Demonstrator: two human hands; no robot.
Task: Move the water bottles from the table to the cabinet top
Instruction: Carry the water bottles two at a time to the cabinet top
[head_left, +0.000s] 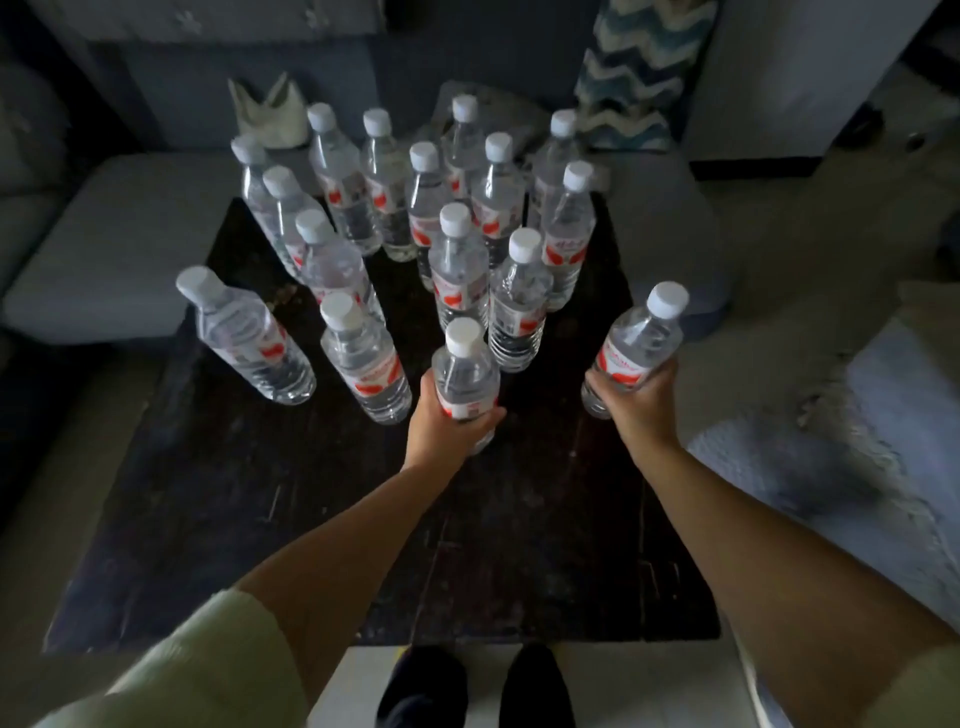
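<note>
Several clear water bottles with white caps and red-and-white labels stand on a dark wooden table (218, 519). My left hand (447, 428) grips one bottle (464, 371) around its lower body near the middle of the table. At the table's right edge, my right hand (641, 402) grips another bottle (641, 338), which tilts to the right. The nearest loose bottles stand to the left (363, 364) and just behind (519, 306) my left hand. The cabinet top is not in view.
A grey sofa (104, 244) wraps around the table's far and left sides, with a white bag (270, 111) and a zigzag-patterned cushion (634, 78) at the back. A pale rug (779, 457) lies to the right. My shoes (472, 686) show below the table's near edge.
</note>
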